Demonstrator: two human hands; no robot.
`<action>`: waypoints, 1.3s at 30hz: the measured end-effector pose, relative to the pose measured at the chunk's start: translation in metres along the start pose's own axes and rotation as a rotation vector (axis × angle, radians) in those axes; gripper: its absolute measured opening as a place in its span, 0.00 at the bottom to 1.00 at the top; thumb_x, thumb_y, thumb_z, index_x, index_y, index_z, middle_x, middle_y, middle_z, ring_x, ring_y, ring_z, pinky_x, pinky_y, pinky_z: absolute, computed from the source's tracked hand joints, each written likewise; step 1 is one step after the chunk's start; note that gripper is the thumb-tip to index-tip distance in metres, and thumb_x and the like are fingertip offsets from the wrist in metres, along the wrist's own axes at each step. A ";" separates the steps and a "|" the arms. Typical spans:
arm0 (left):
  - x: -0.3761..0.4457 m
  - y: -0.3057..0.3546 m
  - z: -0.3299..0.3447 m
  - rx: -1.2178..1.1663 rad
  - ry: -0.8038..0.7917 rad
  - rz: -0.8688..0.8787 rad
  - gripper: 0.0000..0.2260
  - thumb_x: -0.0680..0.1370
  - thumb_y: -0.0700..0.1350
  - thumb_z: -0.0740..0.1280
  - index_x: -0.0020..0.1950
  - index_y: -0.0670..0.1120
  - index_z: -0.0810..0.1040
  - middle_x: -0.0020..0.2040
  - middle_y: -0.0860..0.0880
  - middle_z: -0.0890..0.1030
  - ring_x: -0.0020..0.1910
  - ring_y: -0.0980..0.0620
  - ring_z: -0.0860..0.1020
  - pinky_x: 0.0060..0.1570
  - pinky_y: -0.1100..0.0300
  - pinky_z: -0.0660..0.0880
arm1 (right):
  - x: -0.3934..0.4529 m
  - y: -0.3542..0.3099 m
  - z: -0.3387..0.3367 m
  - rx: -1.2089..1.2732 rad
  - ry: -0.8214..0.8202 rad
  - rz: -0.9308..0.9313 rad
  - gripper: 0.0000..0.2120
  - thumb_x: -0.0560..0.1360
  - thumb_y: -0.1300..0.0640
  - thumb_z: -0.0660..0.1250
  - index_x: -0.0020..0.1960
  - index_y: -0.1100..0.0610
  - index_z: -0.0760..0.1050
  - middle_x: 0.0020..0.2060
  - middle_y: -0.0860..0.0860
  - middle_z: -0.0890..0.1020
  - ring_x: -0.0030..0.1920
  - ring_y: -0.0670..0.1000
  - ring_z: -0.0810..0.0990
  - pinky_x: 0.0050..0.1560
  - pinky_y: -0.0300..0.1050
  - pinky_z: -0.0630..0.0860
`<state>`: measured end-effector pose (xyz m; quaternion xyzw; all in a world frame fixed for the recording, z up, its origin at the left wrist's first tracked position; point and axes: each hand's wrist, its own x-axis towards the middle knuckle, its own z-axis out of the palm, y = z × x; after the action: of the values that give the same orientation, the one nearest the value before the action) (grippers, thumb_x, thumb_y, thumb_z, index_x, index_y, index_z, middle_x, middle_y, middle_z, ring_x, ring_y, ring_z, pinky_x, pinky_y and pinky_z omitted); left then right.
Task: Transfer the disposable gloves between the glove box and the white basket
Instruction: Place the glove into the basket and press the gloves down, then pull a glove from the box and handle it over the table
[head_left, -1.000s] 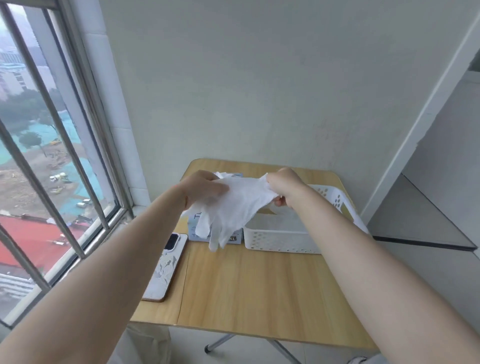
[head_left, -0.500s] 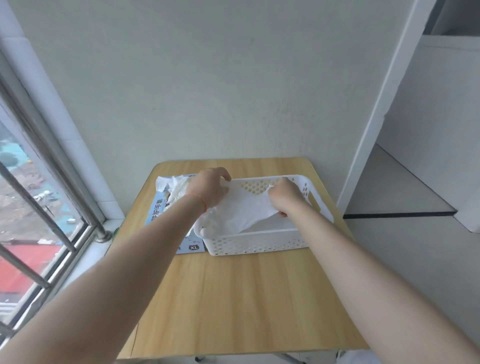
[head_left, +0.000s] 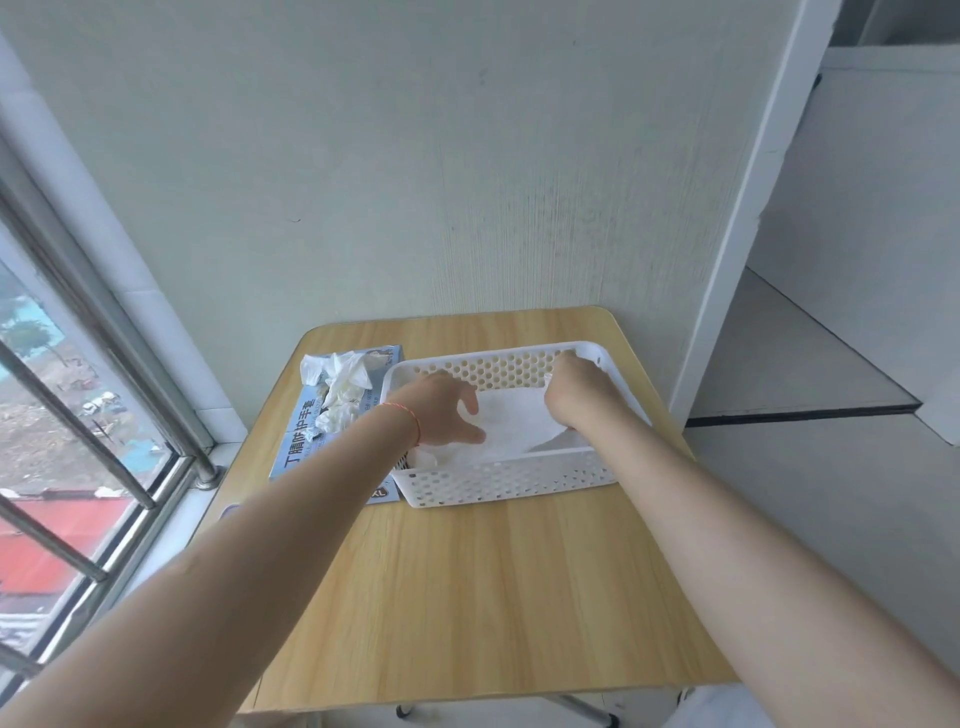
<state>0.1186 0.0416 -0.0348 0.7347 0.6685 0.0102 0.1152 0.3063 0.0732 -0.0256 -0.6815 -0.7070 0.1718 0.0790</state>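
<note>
A white perforated basket (head_left: 498, 480) stands at the back right of the wooden table (head_left: 493, 597). A white disposable glove (head_left: 511, 428) lies spread flat inside it. My left hand (head_left: 444, 413) rests on the glove's left end, thumb and fingers apart. My right hand (head_left: 576, 392) is inside the basket's far right corner, its curled fingers pinching the glove's right edge. The blue glove box (head_left: 306, 434) lies flat just left of the basket, touching it. Crumpled white gloves (head_left: 340, 387) stick out of its top.
A wall runs close behind the table. A window with metal bars (head_left: 78, 395) is on the left, and a white door frame (head_left: 748, 197) on the right. A corner of a phone (head_left: 228, 508) shows by the table's left edge under my left arm.
Both hands carried the stretched glove from above the glove box over to the basket and lowered it inside. My left hand has loosened its grip. The view turned right and down.
</note>
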 end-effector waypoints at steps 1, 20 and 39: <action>-0.001 0.001 0.001 -0.015 -0.018 -0.009 0.19 0.72 0.57 0.72 0.60 0.54 0.77 0.52 0.53 0.71 0.53 0.52 0.71 0.53 0.57 0.71 | -0.001 0.002 -0.002 -0.023 0.019 -0.001 0.28 0.77 0.69 0.56 0.76 0.61 0.56 0.58 0.58 0.77 0.47 0.56 0.77 0.38 0.46 0.70; -0.002 0.022 -0.002 0.105 -0.020 0.039 0.10 0.76 0.48 0.67 0.56 0.53 0.76 0.52 0.52 0.77 0.49 0.50 0.77 0.48 0.56 0.76 | -0.007 -0.004 0.003 -0.347 -0.001 -0.198 0.20 0.73 0.72 0.61 0.64 0.63 0.71 0.52 0.56 0.73 0.46 0.56 0.76 0.41 0.45 0.70; -0.030 -0.026 -0.035 0.072 0.591 -0.246 0.08 0.77 0.46 0.60 0.45 0.44 0.78 0.42 0.47 0.79 0.38 0.44 0.77 0.33 0.59 0.68 | -0.002 -0.053 0.012 -0.112 0.133 -0.436 0.07 0.77 0.64 0.57 0.49 0.57 0.73 0.47 0.52 0.75 0.41 0.53 0.76 0.36 0.45 0.71</action>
<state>0.0840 0.0198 -0.0015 0.6173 0.7566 0.1856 -0.1096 0.2527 0.0694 -0.0180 -0.5257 -0.8392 0.0660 0.1226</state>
